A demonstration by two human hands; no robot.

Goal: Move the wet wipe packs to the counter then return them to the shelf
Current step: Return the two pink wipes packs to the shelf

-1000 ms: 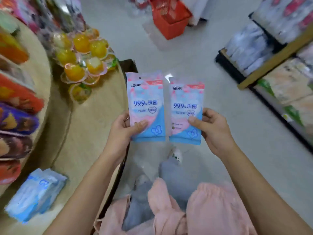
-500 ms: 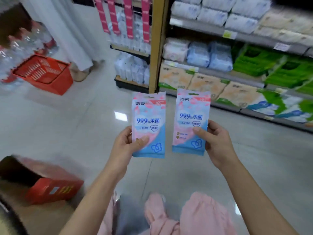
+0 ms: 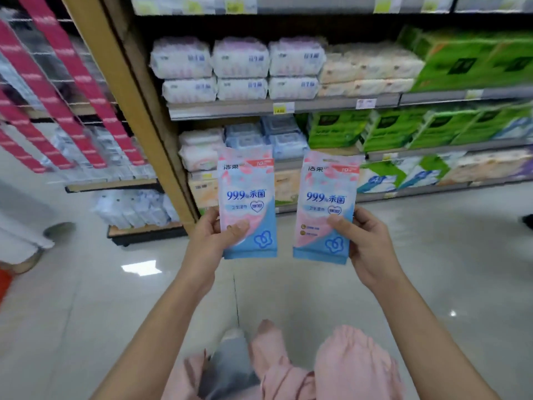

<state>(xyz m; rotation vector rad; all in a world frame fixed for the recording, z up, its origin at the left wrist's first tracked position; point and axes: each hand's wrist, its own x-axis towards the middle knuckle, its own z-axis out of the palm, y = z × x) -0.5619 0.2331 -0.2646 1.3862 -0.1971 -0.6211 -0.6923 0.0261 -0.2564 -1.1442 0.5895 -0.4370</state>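
Two flat, glossy plastic sachets, pink over blue, stand upright in mid-air, side by side but apart. The left grip [image 3: 212, 241] pinches the left wet wipe pack [image 3: 247, 206] and the right grip [image 3: 366, 246] the right wet wipe pack [image 3: 327, 207] (thumbs on the printed fronts). Behind is a shelf [image 3: 230, 111] of soft tissue bundles [image 3: 239, 59], and below a shiny pale tiled floor [image 3: 86, 313].

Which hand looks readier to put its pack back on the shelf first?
Probably the left hand: the left pack sits in line with the blue packs on the shelf, while the right hand holds the right pack below green packs.
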